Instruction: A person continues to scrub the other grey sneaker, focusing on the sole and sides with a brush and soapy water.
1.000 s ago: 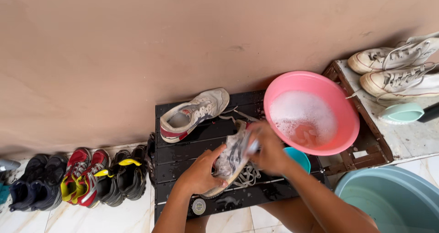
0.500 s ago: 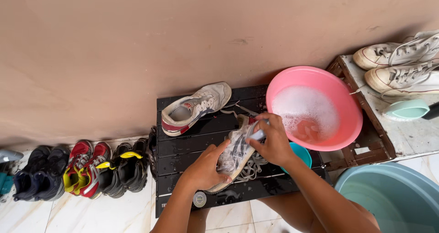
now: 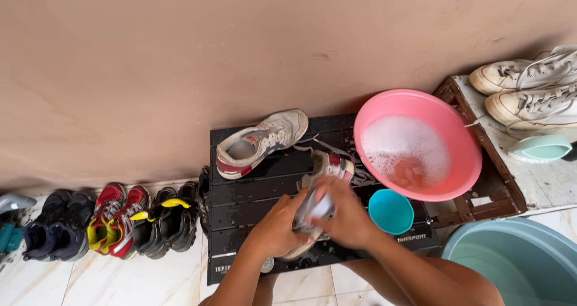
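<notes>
Both hands closed around a wet grey sneaker (image 3: 321, 189) over a black slatted table (image 3: 252, 207): the left hand (image 3: 281, 225) gripped its side while the right hand (image 3: 347, 219) pressed a small whitish object, too hidden to identify, against its upper. A matching sneaker (image 3: 258, 143) lay on the table behind, beside a pink basin (image 3: 457, 137) of soapy water and a small teal cup (image 3: 390, 211). Red and black shoes (image 3: 111, 222) lined the tiled floor at left, and white high-top sneakers (image 3: 529, 89) rested at right.
</notes>
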